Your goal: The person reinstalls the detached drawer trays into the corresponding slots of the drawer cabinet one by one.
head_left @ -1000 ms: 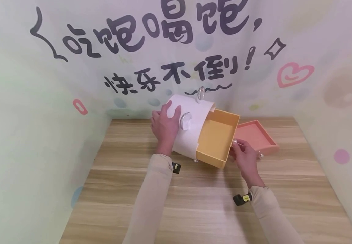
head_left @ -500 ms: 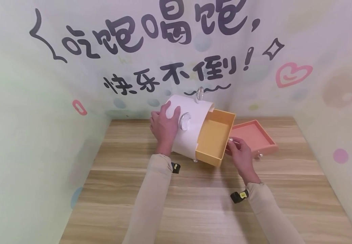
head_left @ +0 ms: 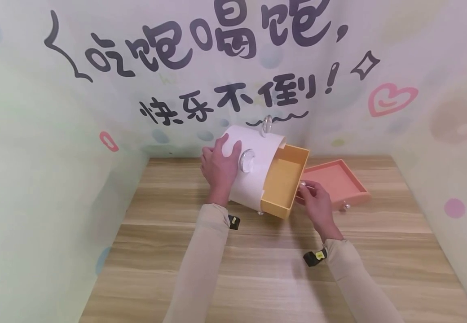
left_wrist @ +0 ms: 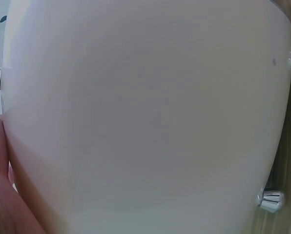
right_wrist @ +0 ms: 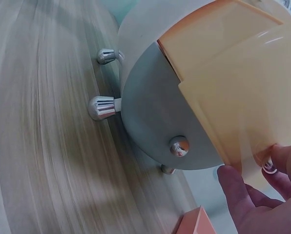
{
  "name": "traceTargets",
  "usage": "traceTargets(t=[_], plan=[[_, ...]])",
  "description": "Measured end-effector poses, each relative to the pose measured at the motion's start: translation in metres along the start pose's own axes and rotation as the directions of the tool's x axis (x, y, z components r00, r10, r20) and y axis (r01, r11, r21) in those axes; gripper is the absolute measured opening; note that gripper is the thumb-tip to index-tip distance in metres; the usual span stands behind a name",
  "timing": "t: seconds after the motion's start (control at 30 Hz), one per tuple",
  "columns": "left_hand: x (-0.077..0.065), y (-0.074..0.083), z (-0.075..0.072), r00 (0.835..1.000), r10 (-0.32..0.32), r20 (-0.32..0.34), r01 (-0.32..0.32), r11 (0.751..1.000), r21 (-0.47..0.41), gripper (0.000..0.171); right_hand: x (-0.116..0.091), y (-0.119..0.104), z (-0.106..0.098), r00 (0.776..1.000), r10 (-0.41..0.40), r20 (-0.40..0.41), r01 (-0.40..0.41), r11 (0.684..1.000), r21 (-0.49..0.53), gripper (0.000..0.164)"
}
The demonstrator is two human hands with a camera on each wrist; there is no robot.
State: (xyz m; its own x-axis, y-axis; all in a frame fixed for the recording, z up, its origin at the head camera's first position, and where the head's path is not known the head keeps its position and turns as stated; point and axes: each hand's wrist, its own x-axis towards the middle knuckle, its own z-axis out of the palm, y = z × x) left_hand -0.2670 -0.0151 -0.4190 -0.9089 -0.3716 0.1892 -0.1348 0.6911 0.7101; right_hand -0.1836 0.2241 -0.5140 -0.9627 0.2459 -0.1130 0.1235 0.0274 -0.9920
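A white rounded cabinet (head_left: 253,186) stands on the wooden table, with a yellow drawer (head_left: 284,179) partly out of its right side. My left hand (head_left: 219,167) rests on the cabinet's curved top, fingers spread; the left wrist view is mostly white shell. At the drawer's front, the fingers of my right hand (head_left: 317,204) pinch its small silver knob (right_wrist: 269,166). Below the yellow drawer, the right wrist view shows a grey front (right_wrist: 155,102) with its own round knob (right_wrist: 179,146), flush in the cabinet.
Behind my right hand, a pink drawer (head_left: 332,179) with a silver knob lies on the table (head_left: 266,269). Silver feet (right_wrist: 102,107) hold up the cabinet. Shiny ring-shaped pieces (head_left: 267,124) stick up from its top. A printed wall (head_left: 201,89) stands close behind.
The yellow drawer has slid left, further into the white cabinet, and my right hand has moved left with it, still on the knob. My left hand stays on the cabinet.
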Motion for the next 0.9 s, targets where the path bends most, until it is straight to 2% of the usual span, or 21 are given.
traceTargets(t=[0.23,0.43,0.6,0.9], plan=[[0.003,-0.001,-0.001,1.000,0.020,-0.011,-0.020,1.000,0.015,0.057,0.006,-0.001,0.005,0.999,-0.031,0.030,0.031,0.999,-0.004,0.039],[0.001,0.000,-0.001,1.000,0.026,0.005,-0.026,0.999,0.030,0.057,0.008,0.000,0.007,0.998,-0.030,0.051,0.031,0.999,-0.016,0.039],[-0.001,0.000,0.002,0.999,0.029,0.022,-0.030,0.999,0.032,0.057,0.012,-0.001,0.009,0.999,-0.042,0.032,0.043,0.998,-0.035,0.038],[0.001,-0.001,0.005,1.000,0.009,-0.013,-0.008,0.999,0.048,0.056,0.012,-0.003,0.017,0.999,-0.046,-0.008,0.045,0.997,-0.057,0.038]])
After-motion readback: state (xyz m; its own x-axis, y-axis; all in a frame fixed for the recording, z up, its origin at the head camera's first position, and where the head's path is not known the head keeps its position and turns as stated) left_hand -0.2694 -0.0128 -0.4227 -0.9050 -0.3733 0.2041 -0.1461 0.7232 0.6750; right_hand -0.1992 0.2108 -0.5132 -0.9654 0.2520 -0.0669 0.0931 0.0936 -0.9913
